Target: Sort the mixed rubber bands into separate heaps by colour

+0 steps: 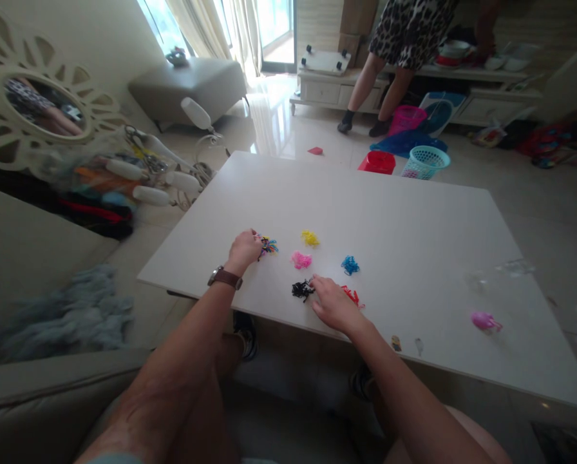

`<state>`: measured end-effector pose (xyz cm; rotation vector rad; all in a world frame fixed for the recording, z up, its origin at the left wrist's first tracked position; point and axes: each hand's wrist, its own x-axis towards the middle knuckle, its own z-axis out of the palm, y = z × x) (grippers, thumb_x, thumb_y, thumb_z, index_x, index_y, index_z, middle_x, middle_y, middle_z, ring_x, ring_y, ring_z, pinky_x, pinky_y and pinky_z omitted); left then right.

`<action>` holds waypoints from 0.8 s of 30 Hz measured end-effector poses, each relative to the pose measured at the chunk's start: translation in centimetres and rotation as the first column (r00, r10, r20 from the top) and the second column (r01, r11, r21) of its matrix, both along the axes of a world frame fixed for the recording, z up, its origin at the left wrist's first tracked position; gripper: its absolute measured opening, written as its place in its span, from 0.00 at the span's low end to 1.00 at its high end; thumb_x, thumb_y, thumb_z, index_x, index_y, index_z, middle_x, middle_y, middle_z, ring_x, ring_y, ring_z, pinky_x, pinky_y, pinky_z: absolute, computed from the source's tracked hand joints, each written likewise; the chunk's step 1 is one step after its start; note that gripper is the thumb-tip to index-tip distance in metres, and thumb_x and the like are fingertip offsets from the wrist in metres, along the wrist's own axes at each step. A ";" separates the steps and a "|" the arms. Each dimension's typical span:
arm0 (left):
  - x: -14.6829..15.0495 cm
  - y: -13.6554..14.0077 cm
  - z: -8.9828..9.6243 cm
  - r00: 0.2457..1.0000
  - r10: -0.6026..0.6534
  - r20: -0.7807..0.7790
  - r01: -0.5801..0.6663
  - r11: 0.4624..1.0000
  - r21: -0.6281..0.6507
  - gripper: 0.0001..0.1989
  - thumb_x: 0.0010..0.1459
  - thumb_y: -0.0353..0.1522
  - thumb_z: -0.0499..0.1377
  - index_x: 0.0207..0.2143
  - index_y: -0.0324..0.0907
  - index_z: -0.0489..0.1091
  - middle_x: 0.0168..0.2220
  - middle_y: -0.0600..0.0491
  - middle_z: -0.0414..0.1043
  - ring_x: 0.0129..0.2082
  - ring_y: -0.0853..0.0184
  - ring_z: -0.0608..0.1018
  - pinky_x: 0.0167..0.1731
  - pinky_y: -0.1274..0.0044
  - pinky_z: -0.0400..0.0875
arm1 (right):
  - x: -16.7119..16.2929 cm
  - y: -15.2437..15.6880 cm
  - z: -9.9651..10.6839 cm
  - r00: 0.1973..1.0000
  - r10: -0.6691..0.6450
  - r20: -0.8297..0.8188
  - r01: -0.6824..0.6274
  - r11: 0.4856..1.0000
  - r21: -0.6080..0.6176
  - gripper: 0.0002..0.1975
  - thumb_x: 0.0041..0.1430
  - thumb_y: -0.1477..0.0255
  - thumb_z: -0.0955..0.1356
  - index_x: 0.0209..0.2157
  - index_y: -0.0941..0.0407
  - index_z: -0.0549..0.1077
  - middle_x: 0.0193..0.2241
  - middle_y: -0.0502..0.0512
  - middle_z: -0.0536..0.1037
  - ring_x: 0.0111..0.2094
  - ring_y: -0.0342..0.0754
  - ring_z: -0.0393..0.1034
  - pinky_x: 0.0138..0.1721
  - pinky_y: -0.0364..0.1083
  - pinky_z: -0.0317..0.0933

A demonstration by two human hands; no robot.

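Note:
Small piles of what look like rubber bands lie on the white table. My left hand is closed, its curled fingertips at the mixed-colour rubber bands; what they pinch, if anything, is hidden. With fingers stretched out and thumb apart, my right hand touches the edge of the black rubber bands. It partly covers the red rubber bands. Between and beyond my hands are the pink rubber bands, yellow rubber bands and blue rubber bands.
A pink toy-like object lies at the table's right, near clear plastic pieces. Beyond the far edge stand a red bin and a light-blue basket. A person stands at a low cabinet. A lamp is at left.

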<state>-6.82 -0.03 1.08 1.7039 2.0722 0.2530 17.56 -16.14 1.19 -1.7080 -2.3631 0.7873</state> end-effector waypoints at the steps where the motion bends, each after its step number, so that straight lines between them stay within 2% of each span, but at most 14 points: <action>1: -0.2 0.0 0.0 1.000 0.009 -0.005 -0.009 1.000 -0.008 0.16 0.57 0.33 0.58 0.47 0.41 0.74 0.46 0.44 0.79 0.44 0.60 0.79 0.37 0.76 0.69 | -0.2 0.0 -0.2 1.000 0.012 0.007 -0.012 1.000 -0.009 0.18 0.58 0.79 0.63 0.51 0.60 0.69 0.58 0.66 0.70 0.58 0.54 0.62 0.59 0.52 0.57; 6: -0.7 0.2 0.1 0.998 -0.053 -0.029 0.051 0.997 -0.061 0.12 0.51 0.30 0.63 0.40 0.41 0.76 0.44 0.45 0.79 0.44 0.61 0.79 0.36 0.77 0.68 | -0.5 0.3 -0.7 0.999 0.001 -0.050 -0.003 0.999 -0.039 0.17 0.59 0.78 0.64 0.50 0.60 0.70 0.50 0.64 0.73 0.54 0.54 0.64 0.56 0.51 0.60; 11: -1.3 0.6 -0.5 0.991 -0.127 -0.032 0.122 0.985 -0.120 0.10 0.47 0.27 0.63 0.35 0.42 0.78 0.36 0.49 0.80 0.36 0.64 0.79 0.33 0.78 0.67 | -0.2 0.6 -0.3 0.981 -0.050 -0.188 0.039 0.998 -0.058 0.11 0.60 0.77 0.65 0.45 0.57 0.72 0.44 0.59 0.75 0.48 0.50 0.69 0.52 0.47 0.61; 14: -1.6 0.5 -1.1 0.985 -0.164 -0.043 0.155 0.974 -0.164 0.12 0.44 0.26 0.64 0.34 0.43 0.78 0.35 0.51 0.80 0.35 0.64 0.79 0.32 0.78 0.68 | 0.4 0.8 0.2 0.980 -0.081 -0.179 0.083 0.997 0.005 0.08 0.62 0.76 0.65 0.42 0.56 0.72 0.44 0.58 0.74 0.47 0.50 0.69 0.50 0.47 0.61; 18: -1.2 -0.1 -1.3 0.975 -0.198 -0.097 0.181 0.971 -0.159 0.15 0.44 0.26 0.63 0.37 0.46 0.78 0.39 0.51 0.79 0.37 0.62 0.79 0.35 0.76 0.70 | 0.9 1.0 0.6 0.984 -0.081 -0.157 0.090 0.994 0.055 0.08 0.63 0.75 0.64 0.43 0.56 0.73 0.44 0.58 0.74 0.47 0.50 0.69 0.51 0.47 0.61; 24: -0.2 -0.5 -0.9 0.957 -0.210 -0.198 0.183 0.972 -0.145 0.11 0.48 0.27 0.61 0.35 0.46 0.77 0.39 0.47 0.79 0.40 0.58 0.79 0.38 0.74 0.70 | 1.2 0.7 0.9 0.991 -0.072 -0.111 0.079 0.995 0.059 0.08 0.64 0.74 0.64 0.43 0.56 0.74 0.44 0.58 0.74 0.48 0.50 0.69 0.51 0.48 0.62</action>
